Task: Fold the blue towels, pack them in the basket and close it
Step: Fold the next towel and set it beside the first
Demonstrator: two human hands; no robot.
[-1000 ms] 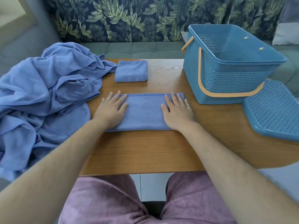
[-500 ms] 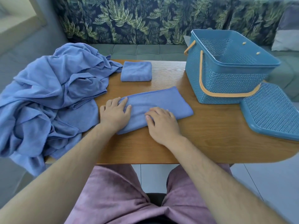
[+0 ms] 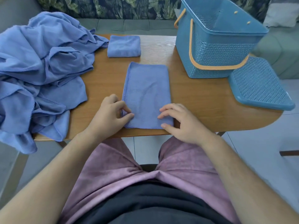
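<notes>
A blue towel folded into a long strip (image 3: pixel 146 88) lies on the wooden table (image 3: pixel 202 101), running away from me. My left hand (image 3: pixel 110 117) pinches its near left edge between thumb and forefinger. My right hand (image 3: pixel 181 123) covers the near right corner with curled fingers, fingertips on the cloth and thumb at the near edge. A small folded towel (image 3: pixel 123 46) sits behind the strip. A heap of unfolded blue towels (image 3: pixel 43 62) spills over the table's left side. The blue basket (image 3: pixel 216 50) stands open at the back right, orange handle down, and its lid (image 3: pixel 258 84) lies beside it.
A grey sofa with leaf-print cushions runs behind the table. The lid overhangs the table's right edge. Bare wood shows between the strip and the basket. My lap in pink shorts is under the near edge.
The strip was turned from lying crosswise to lying lengthwise away from me. Both hands moved from flat on its ends to its near corners, with fingers now curled.
</notes>
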